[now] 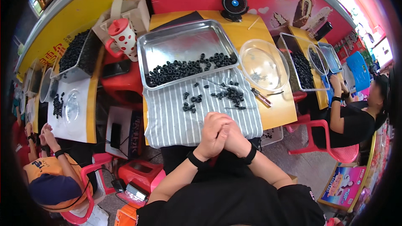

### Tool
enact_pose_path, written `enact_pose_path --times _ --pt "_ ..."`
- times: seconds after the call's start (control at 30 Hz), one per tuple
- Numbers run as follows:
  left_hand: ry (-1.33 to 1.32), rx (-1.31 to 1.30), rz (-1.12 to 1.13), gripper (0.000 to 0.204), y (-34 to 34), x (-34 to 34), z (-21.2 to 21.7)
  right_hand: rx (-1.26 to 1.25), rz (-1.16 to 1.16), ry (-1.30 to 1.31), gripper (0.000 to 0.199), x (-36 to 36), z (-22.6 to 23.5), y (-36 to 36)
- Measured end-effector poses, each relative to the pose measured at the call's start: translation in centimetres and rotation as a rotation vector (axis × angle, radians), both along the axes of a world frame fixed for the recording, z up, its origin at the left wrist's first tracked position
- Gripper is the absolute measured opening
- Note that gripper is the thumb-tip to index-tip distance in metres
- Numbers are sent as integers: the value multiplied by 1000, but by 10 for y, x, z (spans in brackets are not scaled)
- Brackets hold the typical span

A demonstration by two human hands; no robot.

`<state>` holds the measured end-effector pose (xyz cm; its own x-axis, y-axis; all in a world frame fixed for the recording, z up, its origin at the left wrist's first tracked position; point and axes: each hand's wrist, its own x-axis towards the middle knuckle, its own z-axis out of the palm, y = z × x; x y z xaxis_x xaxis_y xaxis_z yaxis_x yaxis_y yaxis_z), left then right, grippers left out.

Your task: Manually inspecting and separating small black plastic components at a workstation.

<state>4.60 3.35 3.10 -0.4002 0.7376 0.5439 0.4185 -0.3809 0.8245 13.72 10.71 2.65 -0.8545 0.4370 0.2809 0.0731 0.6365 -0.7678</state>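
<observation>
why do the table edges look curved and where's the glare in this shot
Head view: fisheye bends the yellow table edges toward the dark rim; glare sits on the metal tray and blown-out upper right; clasped left hand and right hand stay sharp.

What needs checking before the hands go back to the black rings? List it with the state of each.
1. Hands free: left hand and right hand are clasped together, seemingly holding nothing: ok.
2. Loose black rings lie on the striped cloth: ok.
3. Metal tray holds a row of rings: ok.
4. Clear bowl sits beside the tray, nearly empty: ok.
5. Thin rod near the rings: cannot tell what it is.
</observation>
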Motion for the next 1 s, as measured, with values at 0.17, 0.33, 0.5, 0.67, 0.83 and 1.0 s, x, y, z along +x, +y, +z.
enact_pose_path --times 0.17,0.33,0.5,0.67,0.83,1.0 --pt "-114 42 29 24 0 1 -20 54 35 -100 13 0 0 0" --pt "-237 43 29 28 0 3 -25 140 49 -117 10 -8 6 1" --pt "-336 63 30 31 -1 2 -31 140 20 -116 15 -15 11 0" --pt "-447 64 27 29 0 2 -34 148 -11 -179 18 -19 7 0" --pt "-362 14 30 21 0 0 -37 138 42 -164 14 -16 -5 5" --pt "-84 59 19 22 0 -2 -21 -14 31 -144 12 -3 6 2"
